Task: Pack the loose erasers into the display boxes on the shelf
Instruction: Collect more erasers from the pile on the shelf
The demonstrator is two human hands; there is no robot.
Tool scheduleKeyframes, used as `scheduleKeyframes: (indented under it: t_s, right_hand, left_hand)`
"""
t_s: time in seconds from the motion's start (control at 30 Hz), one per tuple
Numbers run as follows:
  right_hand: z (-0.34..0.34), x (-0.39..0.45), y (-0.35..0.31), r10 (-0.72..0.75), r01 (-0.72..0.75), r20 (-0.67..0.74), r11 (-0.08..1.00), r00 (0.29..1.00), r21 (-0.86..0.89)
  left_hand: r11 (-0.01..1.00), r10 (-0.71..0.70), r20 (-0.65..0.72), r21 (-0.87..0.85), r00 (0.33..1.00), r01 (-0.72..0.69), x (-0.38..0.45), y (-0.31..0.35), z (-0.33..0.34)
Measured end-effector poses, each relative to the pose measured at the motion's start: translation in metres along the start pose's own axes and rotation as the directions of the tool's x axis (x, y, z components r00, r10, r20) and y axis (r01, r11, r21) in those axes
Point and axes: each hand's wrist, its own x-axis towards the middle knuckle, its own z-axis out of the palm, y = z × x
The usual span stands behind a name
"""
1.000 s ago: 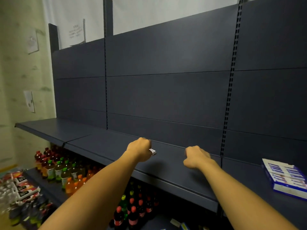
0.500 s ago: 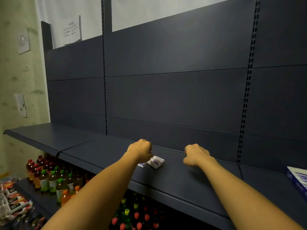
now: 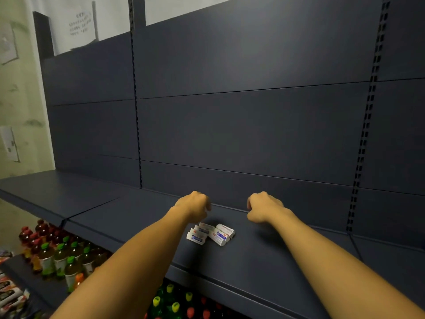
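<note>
- White erasers (image 3: pixel 210 233) lay heaped on the shelf (image 3: pixel 253 261), just below the left hand (image 3: pixel 193 207).
- Both fists were curled; the right hand (image 3: pixel 264 207) hovered apart, contents unclear.

Dim, even indoor light — soft shadows lie under both forearms on the shelf (image 3: pixel 264 256). Wide-angle bending at the edges; bottles (image 3: pixel 59 256) at lower left slightly blurred.

left hand (image 3: pixel 192 206): arm outstretched, fingers curled under | right hand (image 3: pixel 264 207): arm outstretched, fingers curled under
</note>
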Motion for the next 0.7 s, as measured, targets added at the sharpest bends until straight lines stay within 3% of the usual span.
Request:
scheduleKeyframes:
  t_s: [0.33, 0.7]
  right_hand:
    - [0.011, 0.005, -0.012, 0.016, -0.017, 0.03, 1.0, 0.999, 0.027]
    - [0.031, 0.005, -0.028, 0.042, -0.053, 0.055, 0.978, 0.998, 0.2]
  left_hand:
    - [0.986, 0.151, 0.208, -0.094, 0.966, -0.134, 0.026, -0.024, 0.024]
    - [0.942, 0.328, 0.255, -0.152, 0.909, -0.297, 0.047, -0.043, 0.03]
